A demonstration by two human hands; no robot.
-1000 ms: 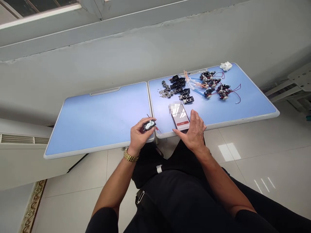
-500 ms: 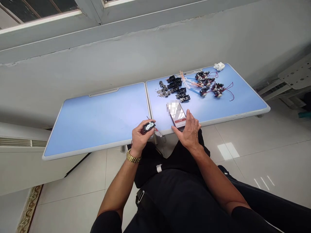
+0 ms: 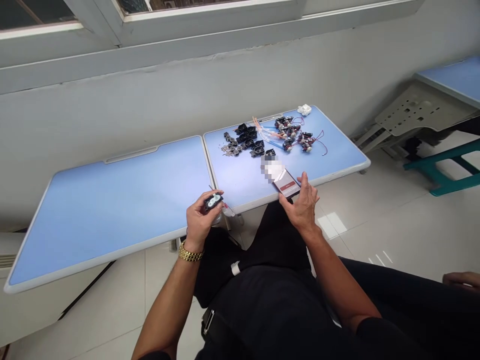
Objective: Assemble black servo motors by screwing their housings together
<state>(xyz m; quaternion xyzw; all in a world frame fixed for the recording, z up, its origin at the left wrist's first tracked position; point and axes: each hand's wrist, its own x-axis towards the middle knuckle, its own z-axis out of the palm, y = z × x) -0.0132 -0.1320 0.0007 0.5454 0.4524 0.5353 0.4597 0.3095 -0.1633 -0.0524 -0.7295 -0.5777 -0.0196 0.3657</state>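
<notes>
- Gearbox (image 3: 214,201): gripped in left hand (image 3: 199,218), near front edge of left table (image 3: 120,200).
- Right hand (image 3: 303,207): spread, unclenched, at near end of phone (image 3: 288,185); contact cannot be told.

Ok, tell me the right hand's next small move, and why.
I'd probably have the right hand nudge the phone farther onto the table: the phone's near end appears to lie right at the front edge, and that hand is spread beside it, while the left hand holds the black gear housing.
</notes>
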